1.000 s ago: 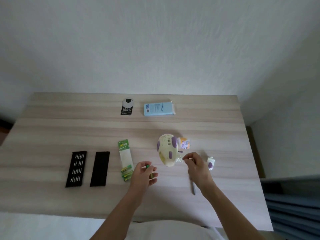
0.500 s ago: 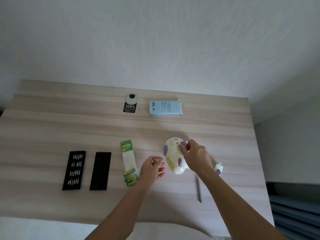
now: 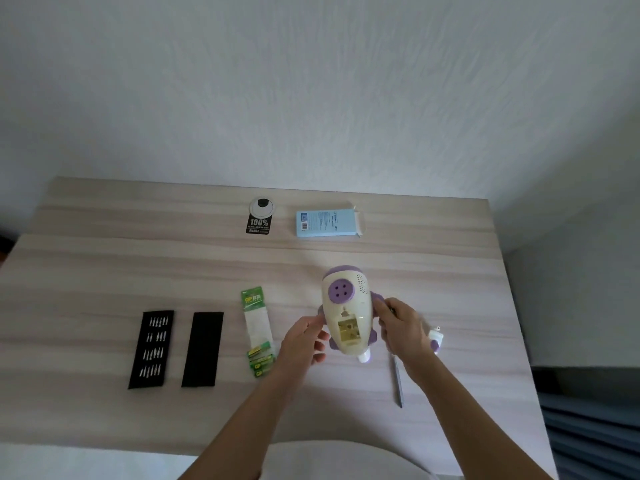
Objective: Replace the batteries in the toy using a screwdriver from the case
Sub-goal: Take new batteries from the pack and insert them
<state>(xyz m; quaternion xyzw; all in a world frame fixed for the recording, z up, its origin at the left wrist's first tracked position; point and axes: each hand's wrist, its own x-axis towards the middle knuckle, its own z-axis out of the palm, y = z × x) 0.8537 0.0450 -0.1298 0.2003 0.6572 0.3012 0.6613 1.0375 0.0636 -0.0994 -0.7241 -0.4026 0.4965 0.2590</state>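
The cream and purple toy is lifted off the table with its underside toward me and its battery compartment open. My right hand grips the toy's right side. My left hand is at the toy's left edge with curled fingers; the green battery it pinched earlier is hidden by them. The grey screwdriver lies on the table below my right hand. The small battery cover lies to the right of that hand. The open bit case and its black lid lie at the left.
A green battery pack lies left of my left hand. A blue box and a black "100%" tag sit at the back of the wooden table. A wall stands behind; the table's right edge drops off.
My right hand took hold of the toy, lifted it and turned its underside up. My left hand moved right to the toy's left edge.
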